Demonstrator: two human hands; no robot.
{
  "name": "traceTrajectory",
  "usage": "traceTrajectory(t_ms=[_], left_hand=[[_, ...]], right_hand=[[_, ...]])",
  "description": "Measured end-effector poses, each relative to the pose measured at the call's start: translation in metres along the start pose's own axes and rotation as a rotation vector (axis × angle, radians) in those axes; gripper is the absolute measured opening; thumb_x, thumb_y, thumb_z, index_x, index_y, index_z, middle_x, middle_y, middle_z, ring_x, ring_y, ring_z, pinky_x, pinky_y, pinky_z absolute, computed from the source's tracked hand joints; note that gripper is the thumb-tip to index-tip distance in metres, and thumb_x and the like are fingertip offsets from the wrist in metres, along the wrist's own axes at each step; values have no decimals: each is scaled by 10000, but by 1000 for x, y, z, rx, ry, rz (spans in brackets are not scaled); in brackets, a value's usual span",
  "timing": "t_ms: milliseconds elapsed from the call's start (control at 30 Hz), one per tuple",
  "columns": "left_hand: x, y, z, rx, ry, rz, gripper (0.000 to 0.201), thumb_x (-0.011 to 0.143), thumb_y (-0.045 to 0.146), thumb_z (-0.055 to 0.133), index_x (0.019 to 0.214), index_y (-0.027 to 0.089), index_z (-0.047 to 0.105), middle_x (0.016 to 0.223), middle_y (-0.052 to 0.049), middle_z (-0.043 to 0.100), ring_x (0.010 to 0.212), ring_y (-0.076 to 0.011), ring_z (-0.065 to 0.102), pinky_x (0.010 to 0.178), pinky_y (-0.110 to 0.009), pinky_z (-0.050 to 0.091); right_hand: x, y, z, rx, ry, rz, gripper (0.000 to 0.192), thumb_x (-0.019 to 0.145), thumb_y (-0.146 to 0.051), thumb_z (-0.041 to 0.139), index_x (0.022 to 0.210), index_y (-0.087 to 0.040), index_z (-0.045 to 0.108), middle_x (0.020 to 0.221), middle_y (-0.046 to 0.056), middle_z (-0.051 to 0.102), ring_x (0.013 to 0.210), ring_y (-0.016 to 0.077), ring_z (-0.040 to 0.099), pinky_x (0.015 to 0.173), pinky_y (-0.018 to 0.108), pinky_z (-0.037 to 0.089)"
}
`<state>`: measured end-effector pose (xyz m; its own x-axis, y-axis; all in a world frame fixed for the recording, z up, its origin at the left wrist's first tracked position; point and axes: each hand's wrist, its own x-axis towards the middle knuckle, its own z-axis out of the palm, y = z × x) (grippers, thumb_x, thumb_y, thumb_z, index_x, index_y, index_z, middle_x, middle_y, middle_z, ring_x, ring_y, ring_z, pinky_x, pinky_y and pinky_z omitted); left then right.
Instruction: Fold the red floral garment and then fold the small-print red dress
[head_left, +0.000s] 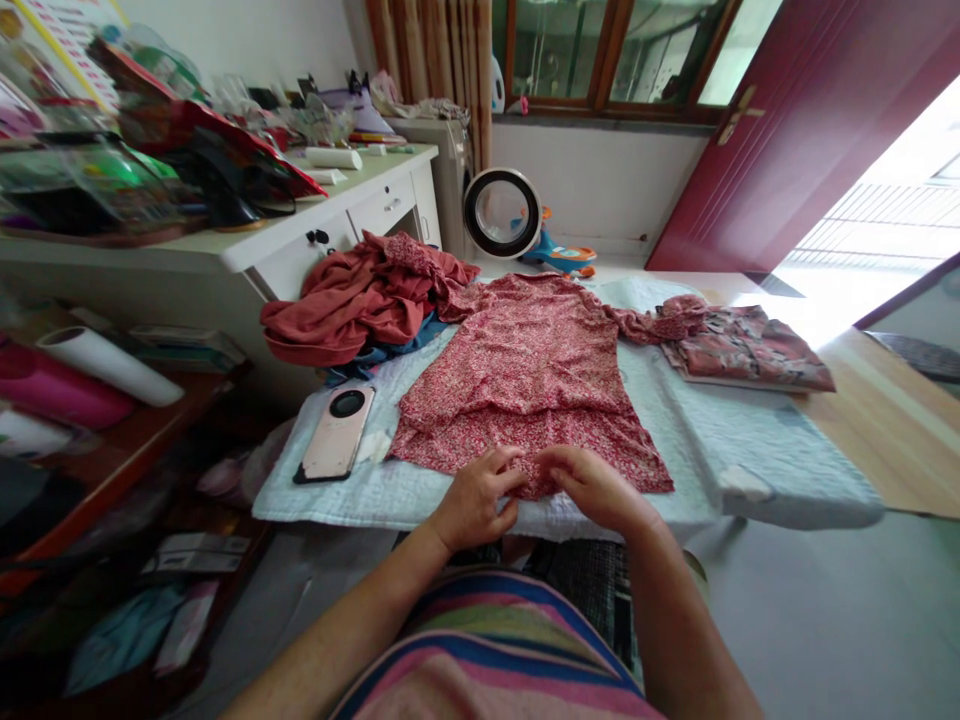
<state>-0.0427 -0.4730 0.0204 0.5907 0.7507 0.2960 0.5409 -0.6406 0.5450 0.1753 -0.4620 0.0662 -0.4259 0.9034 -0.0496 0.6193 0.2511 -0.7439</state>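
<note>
The red floral dress [525,380] lies flat on the pale quilted pad [697,430], collar at the far side. The left hand [474,500] and right hand [592,487] pinch its near hem together. One folded garment [742,345] already rests at the right; crumpled red clothes [352,295] wait at the left, beside a phone [337,432].

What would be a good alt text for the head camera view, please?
Both hands, left hand and right hand, pinch the near hem of a red floral dress spread flat on a pale blue padded cloth. A pink phone lies to its left, crumpled rust-red clothes behind, a folded patterned garment to the right.
</note>
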Motion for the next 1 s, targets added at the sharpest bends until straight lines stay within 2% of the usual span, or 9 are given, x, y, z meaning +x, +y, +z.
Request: traceTrajectory(t_ms=[67, 167, 300, 367, 467, 533, 667, 767, 1000], left_hand=[[1, -1, 0, 18, -42, 19, 197, 825, 249, 649, 1020, 224, 660, 1298, -69, 572, 1147, -246, 539, 1010, -403, 445], [3, -4, 0, 6, -42, 27, 112, 873, 288, 640, 950, 217, 679, 1108, -45, 670, 1012, -218, 574, 923, -374, 468], [4, -7, 2, -61, 3, 18, 97, 910, 205, 592, 887, 213, 686, 1011, -28, 700, 947, -182, 585, 864, -321, 466], [4, -8, 3, -81, 16, 6, 97, 907, 183, 590, 886, 209, 681, 991, -28, 701, 931, -177, 585, 858, -318, 463], [3, -8, 4, -83, 18, -5, 87, 894, 170, 598, 928, 203, 671, 981, -31, 696, 925, -180, 583, 883, -335, 457], [3, -8, 5, -70, 14, -5, 133, 879, 178, 621, 998, 210, 671, 1017, -34, 690, 950, -189, 580, 896, -346, 455], [3, -9, 6, -50, 6, 6, 114, 894, 202, 614, 966, 232, 698, 1047, -31, 679, 962, -187, 576, 874, -333, 461], [2, -9, 6, -54, 12, 4, 104, 906, 203, 602, 917, 229, 701, 1037, -27, 680, 957, -179, 579, 890, -330, 459], [2, -6, 5, -75, 49, 13, 106, 906, 175, 585, 905, 209, 686, 1017, -34, 685, 960, -179, 573, 899, -340, 457]], right_hand=[[-4, 9, -8, 5, 78, 45, 300, 875, -179, 460, 1061, -186, 696, 1042, 73, 728, 956, 195, 654, 872, 328, 489], [-14, 35, -25, -59, 237, 142, 278, 873, -235, 480, 1049, -177, 687, 1037, 78, 718, 964, 203, 651, 892, 333, 489], [-34, 76, -45, -385, 514, 344, 257, 841, -217, 475, 957, -156, 697, 1016, 122, 683, 978, 247, 625, 925, 374, 459], [-45, 91, -48, -535, 571, 447, 286, 841, -210, 472, 1013, -127, 685, 1046, 159, 669, 1007, 277, 611, 943, 396, 438], [-55, 102, -46, -613, 537, 572, 361, 853, -223, 479, 1154, -92, 629, 1071, 186, 660, 1005, 287, 610, 891, 378, 441], [-57, 103, -45, -597, 501, 633, 349, 864, -243, 480, 1156, -106, 615, 1015, 165, 673, 963, 275, 621, 836, 353, 441], [-57, 100, -47, -572, 422, 674, 176, 866, -229, 477, 906, -172, 639, 867, 101, 676, 890, 243, 623, 780, 317, 410], [-59, 97, -53, -588, 427, 682, 158, 870, -220, 472, 793, -193, 607, 857, 89, 667, 875, 225, 610, 754, 300, 385], [-73, 96, -72, -591, 453, 763, 185, 925, -293, 439, 956, -208, 601, 826, 63, 681, 778, 208, 606, 657, 289, 339]])
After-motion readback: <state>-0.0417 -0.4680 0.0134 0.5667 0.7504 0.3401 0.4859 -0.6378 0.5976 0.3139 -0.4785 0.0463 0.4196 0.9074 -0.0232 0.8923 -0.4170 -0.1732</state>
